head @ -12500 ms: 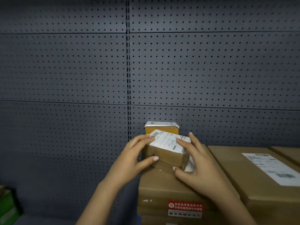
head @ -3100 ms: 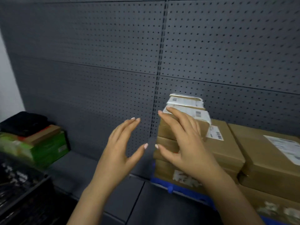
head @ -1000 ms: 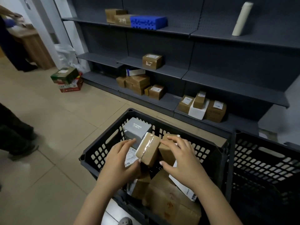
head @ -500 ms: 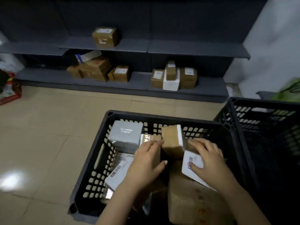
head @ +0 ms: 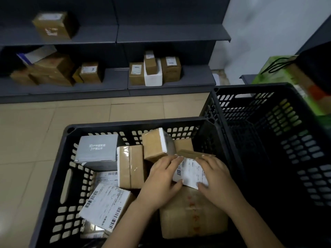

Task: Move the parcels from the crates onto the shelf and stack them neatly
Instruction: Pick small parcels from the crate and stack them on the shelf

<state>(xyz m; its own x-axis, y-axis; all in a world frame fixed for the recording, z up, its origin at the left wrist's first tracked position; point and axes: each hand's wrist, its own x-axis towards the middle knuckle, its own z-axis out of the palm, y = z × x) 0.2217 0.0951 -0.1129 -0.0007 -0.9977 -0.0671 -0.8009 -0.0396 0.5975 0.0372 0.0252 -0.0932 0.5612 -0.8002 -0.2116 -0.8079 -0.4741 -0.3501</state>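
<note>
Head view: the left hand (head: 162, 179) has left the brown box (head: 131, 165) and joined the right hand (head: 215, 178); both curl round the labelled parcel (head: 190, 173). It lies in the crate (head: 125, 122) atop a big box (head: 193, 215), so the lift toward the shelf (head: 116, 78) looks next.

Black slotted crate (head: 136, 122) — brown parcels (head: 131, 167) (grey box (head: 97, 147)).

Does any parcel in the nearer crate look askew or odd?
Yes. Inside the black plastic crate the parcels lie jumbled, not stacked; the small brown cardboard box with a white side stands tilted near the far wall.
</note>
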